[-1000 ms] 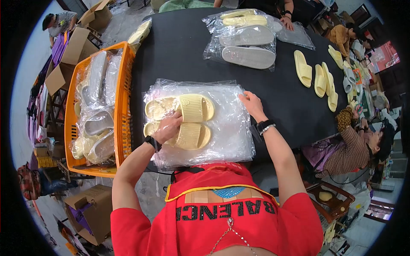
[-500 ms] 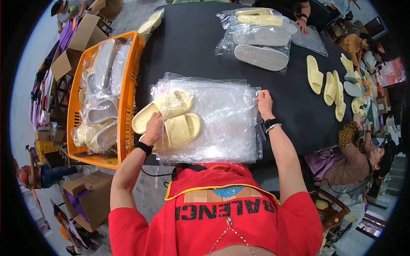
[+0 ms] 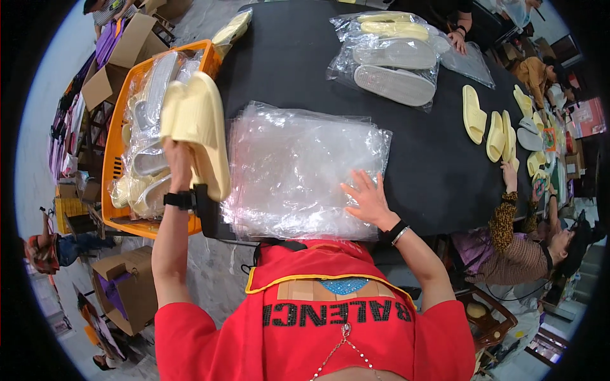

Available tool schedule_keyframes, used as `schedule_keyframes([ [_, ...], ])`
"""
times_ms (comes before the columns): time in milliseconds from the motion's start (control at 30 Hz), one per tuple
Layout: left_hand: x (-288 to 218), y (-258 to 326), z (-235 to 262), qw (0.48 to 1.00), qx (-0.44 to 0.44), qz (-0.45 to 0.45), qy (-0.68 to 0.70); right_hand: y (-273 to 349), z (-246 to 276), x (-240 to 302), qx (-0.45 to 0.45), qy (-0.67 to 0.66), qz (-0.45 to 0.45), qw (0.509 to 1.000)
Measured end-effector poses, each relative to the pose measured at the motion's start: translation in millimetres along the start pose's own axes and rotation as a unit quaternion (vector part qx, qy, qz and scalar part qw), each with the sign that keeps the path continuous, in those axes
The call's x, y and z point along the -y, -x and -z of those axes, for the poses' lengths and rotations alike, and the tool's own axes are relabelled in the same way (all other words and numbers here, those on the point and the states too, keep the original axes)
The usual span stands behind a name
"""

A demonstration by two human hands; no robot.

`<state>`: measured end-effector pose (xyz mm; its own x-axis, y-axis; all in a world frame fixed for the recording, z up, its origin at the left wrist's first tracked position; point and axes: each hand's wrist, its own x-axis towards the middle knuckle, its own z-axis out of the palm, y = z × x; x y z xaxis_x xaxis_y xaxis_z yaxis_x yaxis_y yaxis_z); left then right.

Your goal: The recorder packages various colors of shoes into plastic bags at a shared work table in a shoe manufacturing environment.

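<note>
My left hand (image 3: 178, 166) is closed round a pair of pale yellow slippers (image 3: 219, 149) and holds them up between the orange basket and the bag stack. I make out no plastic over the slippers. A stack of clear plastic bags (image 3: 298, 162) lies flat on the black table in front of me. On the right part of this stack my right hand (image 3: 370, 202) lies with fingers spread, holding nothing. Inside the orange basket (image 3: 206, 58), grey and yellow slippers in clear bags (image 3: 150, 95) are piled; the held pair hides some of them.
Bagged grey and yellow slippers (image 3: 397, 66) lie at the table's far side by another person's hand (image 3: 457, 41). Loose yellow slippers (image 3: 474, 114) rest at the right, where a co-worker's hand (image 3: 510, 176) touches one. A bagged yellow slipper (image 3: 234, 26) sits beyond the basket.
My left hand has lifted the yellow slippers off the bag stack and moved left toward the basket. My right hand has left the stack's right edge and spread over its surface.
</note>
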<state>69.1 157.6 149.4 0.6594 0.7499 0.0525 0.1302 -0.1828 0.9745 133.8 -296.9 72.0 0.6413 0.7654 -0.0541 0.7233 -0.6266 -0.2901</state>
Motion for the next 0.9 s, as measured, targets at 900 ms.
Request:
schedule_keyframes([
  [900, 50.5, 5.0, -115.4, 0.838, 0.086, -0.211, -0.496, 15.0, -55.2, 12.9, 0.045, -0.026, 0.028, 0.998],
])
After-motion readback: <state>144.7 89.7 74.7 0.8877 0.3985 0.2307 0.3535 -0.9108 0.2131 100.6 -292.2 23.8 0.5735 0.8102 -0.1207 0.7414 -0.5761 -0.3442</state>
